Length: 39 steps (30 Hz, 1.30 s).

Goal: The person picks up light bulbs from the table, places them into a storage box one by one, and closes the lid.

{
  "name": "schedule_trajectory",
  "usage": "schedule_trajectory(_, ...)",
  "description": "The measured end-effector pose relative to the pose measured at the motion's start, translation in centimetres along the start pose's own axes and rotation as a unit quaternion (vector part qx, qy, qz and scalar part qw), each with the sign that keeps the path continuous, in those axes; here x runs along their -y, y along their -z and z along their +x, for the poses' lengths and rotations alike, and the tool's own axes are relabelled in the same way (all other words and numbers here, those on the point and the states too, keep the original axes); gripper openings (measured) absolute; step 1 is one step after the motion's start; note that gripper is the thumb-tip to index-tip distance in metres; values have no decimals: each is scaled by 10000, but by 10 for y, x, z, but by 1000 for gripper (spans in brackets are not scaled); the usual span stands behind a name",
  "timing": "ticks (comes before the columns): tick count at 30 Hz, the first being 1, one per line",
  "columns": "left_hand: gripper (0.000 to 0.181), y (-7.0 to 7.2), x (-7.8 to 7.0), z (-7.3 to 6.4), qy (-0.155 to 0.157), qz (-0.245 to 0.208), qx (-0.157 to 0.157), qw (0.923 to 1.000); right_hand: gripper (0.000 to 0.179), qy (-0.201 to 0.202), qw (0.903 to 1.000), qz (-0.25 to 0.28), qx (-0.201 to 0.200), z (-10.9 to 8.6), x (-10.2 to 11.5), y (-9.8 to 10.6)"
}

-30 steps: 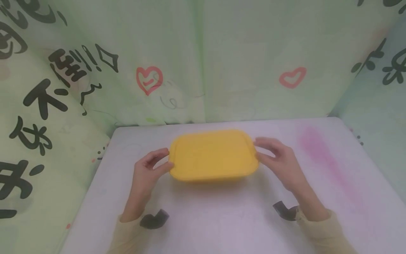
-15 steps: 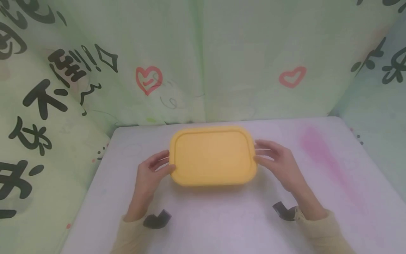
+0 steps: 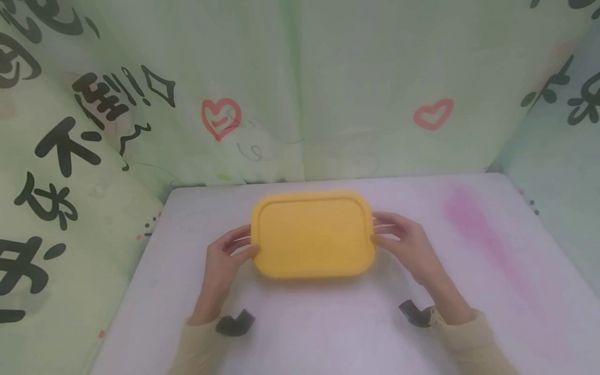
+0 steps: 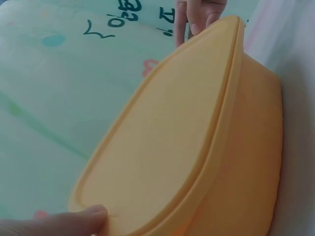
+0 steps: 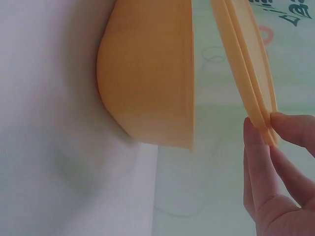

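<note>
A yellow rectangular lid point(image 3: 313, 235) with rounded corners is held by both hands over a box of the same colour. My left hand point(image 3: 224, 263) pinches its left end, thumb on top; that thumb point(image 4: 74, 222) also shows at the lid's near end in the left wrist view. My right hand point(image 3: 412, 249) pinches the opposite end between thumb and fingers. In the right wrist view a gap separates the lid point(image 5: 251, 69) from the open rim of the box point(image 5: 147, 73), which stands on the table. From the head, the lid hides the box.
The white table point(image 3: 309, 328) has a pink stain point(image 3: 475, 224) on its right side. Green cloth point(image 3: 347, 104) with hearts and dark writing hangs behind and at both sides. Dark curved pieces point(image 3: 236, 323) sit by both cuffs.
The lid has tipped so more of its top faces the head camera, then shifted slightly nearer and left. The right hand has moved left with it; the left hand has edged right.
</note>
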<state>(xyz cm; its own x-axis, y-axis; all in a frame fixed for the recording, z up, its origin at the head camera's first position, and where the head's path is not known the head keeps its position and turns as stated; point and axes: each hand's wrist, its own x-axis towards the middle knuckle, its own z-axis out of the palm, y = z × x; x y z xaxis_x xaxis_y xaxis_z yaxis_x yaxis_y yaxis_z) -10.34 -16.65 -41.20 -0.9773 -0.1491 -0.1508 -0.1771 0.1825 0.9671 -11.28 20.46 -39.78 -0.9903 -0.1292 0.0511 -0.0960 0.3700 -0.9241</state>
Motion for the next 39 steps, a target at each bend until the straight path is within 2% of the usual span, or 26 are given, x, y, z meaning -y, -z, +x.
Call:
schedule_trajectory(10,46,-2,8,8,0,16,22,10000,49,103,9999,-41,-39,6,-7,-5)
schedule_trajectory(17,43,-5,9,14,136,-7,15,9999,49,106,9997,-195,-80,11,-11,-6)
schedule_trajectory(27,43,-8,12,22,-113,-114,50,9999,49,-32,9998,-144,-104,16,-13,-7)
schedule_trajectory(39,41,-6,13,27,-61,-248,119,9996,50,-73,9998,-153,-38,21,-12,-8)
